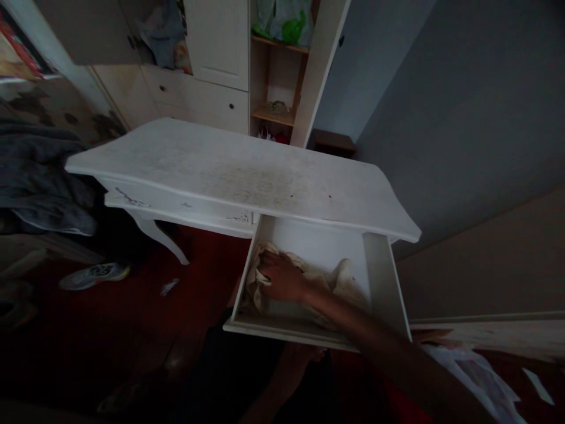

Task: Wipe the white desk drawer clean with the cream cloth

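A white table (247, 171) has its right-hand drawer (385, 282) pulled out toward me. A crumpled beige cloth (342, 277) lies inside the drawer. My right hand (282, 278) reaches in from the lower right, its fingers curled down into the cloth's left part. My left hand (305, 354) comes up from below in deep shadow and meets the underside of the drawer's front edge. Its fingers are hidden there.
A pale wardrobe (216, 47) stands behind the table, with open shelves holding a green bag (292, 26). A sneaker (95, 274) lies on the dark red carpet (132, 318) at left, below a dark blanket (39, 176). Loose papers (479, 371) lie at lower right.
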`<state>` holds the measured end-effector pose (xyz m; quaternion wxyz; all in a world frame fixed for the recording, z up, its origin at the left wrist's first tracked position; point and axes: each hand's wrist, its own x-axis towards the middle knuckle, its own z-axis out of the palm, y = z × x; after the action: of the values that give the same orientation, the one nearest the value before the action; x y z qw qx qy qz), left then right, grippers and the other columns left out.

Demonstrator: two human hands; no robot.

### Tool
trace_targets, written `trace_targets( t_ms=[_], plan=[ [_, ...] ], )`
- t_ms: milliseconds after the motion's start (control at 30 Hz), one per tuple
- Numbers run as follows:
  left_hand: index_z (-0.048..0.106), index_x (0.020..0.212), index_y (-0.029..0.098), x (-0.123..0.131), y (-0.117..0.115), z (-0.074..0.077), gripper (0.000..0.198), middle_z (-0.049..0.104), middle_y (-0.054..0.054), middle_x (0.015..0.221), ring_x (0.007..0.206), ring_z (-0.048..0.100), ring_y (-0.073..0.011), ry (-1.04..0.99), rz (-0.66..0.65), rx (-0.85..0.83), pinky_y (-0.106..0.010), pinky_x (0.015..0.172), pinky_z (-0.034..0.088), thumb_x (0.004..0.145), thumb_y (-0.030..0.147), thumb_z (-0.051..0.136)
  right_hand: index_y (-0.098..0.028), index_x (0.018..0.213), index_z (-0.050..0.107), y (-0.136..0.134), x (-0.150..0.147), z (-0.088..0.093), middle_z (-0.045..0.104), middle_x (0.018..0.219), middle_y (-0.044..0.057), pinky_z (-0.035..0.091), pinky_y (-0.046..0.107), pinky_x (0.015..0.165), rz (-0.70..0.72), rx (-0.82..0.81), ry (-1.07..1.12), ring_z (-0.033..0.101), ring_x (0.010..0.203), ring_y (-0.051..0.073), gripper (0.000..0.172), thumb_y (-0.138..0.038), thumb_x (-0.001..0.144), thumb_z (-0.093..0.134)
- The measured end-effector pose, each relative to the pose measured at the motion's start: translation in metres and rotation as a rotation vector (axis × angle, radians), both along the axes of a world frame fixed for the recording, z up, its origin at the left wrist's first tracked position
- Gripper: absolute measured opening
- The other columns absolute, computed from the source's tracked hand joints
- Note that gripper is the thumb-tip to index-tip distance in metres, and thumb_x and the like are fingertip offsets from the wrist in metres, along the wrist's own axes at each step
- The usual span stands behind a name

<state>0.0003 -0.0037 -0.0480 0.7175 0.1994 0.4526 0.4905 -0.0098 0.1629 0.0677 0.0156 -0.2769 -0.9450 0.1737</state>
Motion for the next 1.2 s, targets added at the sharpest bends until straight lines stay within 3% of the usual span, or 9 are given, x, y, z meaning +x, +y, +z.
trace_targets(
  t_ms=[100, 233, 333, 467, 600, 700, 833, 1000, 1200],
  plan=[
    [0.075, 0.079, 0.015, 0.000, 0.000, 0.001, 0.029, 0.074, -0.008, 0.076, 0.074, 0.067, -0.0231, -0.011, 0.011, -0.017, -0.033, 0.069, 0.051, 0.064, 0.039, 0.081, -0.018, 0.082, 0.070, -0.022, -0.003, 0.005, 0.069, 0.104, 0.009, 0.042, 0.039, 0.092, 0.032, -0.065, -0.020, 0.056, 0.111, 0.026, 0.010, -0.027, 0.077, 0.069],
    [0.075, 0.082, 0.014, -0.001, 0.000, 0.000, 0.029, 0.075, -0.008, 0.078, 0.075, 0.067, -0.0235, 0.029, 0.002, -0.008, -0.033, 0.068, 0.052, 0.068, 0.039, 0.079, -0.018, 0.080, 0.068, -0.031, -0.004, 0.014, 0.071, 0.090, 0.006, 0.044, 0.032, 0.078, -0.001, -0.262, -0.048, 0.062, 0.090, 0.021, 0.010, -0.027, 0.079, 0.063],
    [0.075, 0.076, 0.013, -0.001, -0.001, -0.004, 0.034, 0.074, -0.009, 0.074, 0.072, 0.067, -0.0228, 0.065, -0.013, -0.011, -0.033, 0.067, 0.052, 0.066, 0.045, 0.080, -0.018, 0.081, 0.064, -0.028, 0.002, 0.014, 0.069, 0.081, 0.002, 0.042, 0.027, 0.066, -0.126, -0.468, 0.009, 0.061, 0.074, 0.017, 0.012, -0.031, 0.079, 0.063],
    [0.075, 0.077, 0.014, 0.000, 0.000, -0.006, 0.041, 0.074, -0.008, 0.073, 0.072, 0.067, -0.0216, 0.019, -0.019, -0.021, -0.031, 0.067, 0.052, 0.061, 0.050, 0.083, -0.019, 0.084, 0.060, -0.016, 0.012, 0.006, 0.067, 0.080, 0.001, 0.046, 0.027, 0.065, -0.439, -0.645, 0.403, 0.059, 0.072, 0.017, 0.010, -0.028, 0.081, 0.057],
    [0.075, 0.077, 0.012, -0.001, 0.003, 0.000, 0.049, 0.074, -0.007, 0.072, 0.069, 0.067, -0.0209, -0.005, -0.062, -0.038, -0.030, 0.064, 0.051, 0.054, 0.054, 0.084, -0.020, 0.088, 0.058, 0.006, 0.013, 0.004, 0.066, 0.085, 0.003, 0.050, 0.034, 0.075, -0.724, -0.522, 0.896, 0.060, 0.077, 0.019, 0.017, -0.035, 0.081, 0.055],
    [0.074, 0.077, 0.012, -0.002, 0.005, 0.005, 0.050, 0.073, -0.007, 0.073, 0.068, 0.067, -0.0201, -0.007, -0.050, -0.064, -0.031, 0.064, 0.052, 0.051, 0.053, 0.084, -0.021, 0.088, 0.057, 0.018, 0.000, 0.008, 0.065, 0.086, 0.002, 0.050, 0.034, 0.078, -0.815, -0.400, 1.063, 0.060, 0.080, 0.020, 0.020, -0.039, 0.081, 0.058],
    [0.073, 0.077, 0.012, -0.001, 0.006, 0.005, 0.044, 0.074, -0.007, 0.076, 0.066, 0.066, -0.0187, -0.002, -0.045, -0.068, -0.030, 0.063, 0.051, 0.053, 0.048, 0.083, -0.022, 0.097, 0.057, 0.025, -0.034, 0.006, 0.067, 0.097, 0.004, 0.050, 0.036, 0.086, -0.863, -0.412, 1.172, 0.061, 0.091, 0.020, 0.023, -0.041, 0.084, 0.056],
    [0.074, 0.082, 0.012, 0.000, 0.006, 0.002, 0.043, 0.075, -0.008, 0.078, 0.066, 0.066, -0.0180, -0.025, -0.040, -0.060, -0.028, 0.061, 0.051, 0.056, 0.045, 0.081, -0.022, 0.104, 0.058, 0.038, -0.075, 0.001, 0.069, 0.107, 0.007, 0.050, 0.038, 0.093, -0.839, -0.571, 1.323, 0.063, 0.100, 0.021, 0.035, -0.043, 0.079, 0.065],
    [0.074, 0.085, 0.012, -0.003, 0.007, 0.013, 0.046, 0.075, -0.008, 0.080, 0.067, 0.066, -0.0183, -0.030, -0.049, -0.072, -0.029, 0.062, 0.051, 0.055, 0.045, 0.082, -0.021, 0.100, 0.057, 0.036, -0.075, 0.000, 0.069, 0.102, 0.005, 0.051, 0.037, 0.088, -0.799, -0.575, 1.135, 0.065, 0.095, 0.022, 0.034, -0.040, 0.074, 0.068]
  ],
)
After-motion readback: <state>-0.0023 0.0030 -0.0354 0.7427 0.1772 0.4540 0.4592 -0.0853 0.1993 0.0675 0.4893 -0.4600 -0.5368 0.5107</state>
